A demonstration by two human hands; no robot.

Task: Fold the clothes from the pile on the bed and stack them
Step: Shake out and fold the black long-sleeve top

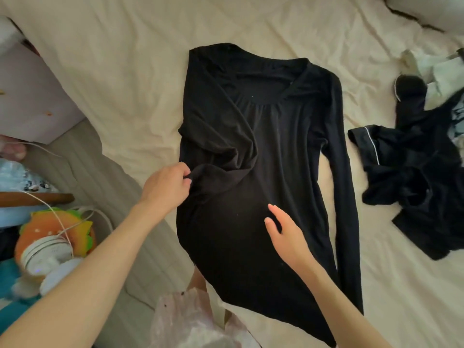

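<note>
Black long-sleeved stretchy top [271,146]: left hand [165,189] pinches its folded-in sleeve; right hand [286,234] lies flat and loose beside; pull smooth first.

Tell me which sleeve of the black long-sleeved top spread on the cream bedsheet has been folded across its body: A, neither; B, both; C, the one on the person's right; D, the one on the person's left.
D: the left hand pinches the bunched left sleeve lying across the black long-sleeved top, while the right sleeve lies straight along its side.

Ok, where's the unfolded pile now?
In the head view, the pile of dark clothes lies on the bed sheet, right of the black long-sleeved top.
</note>
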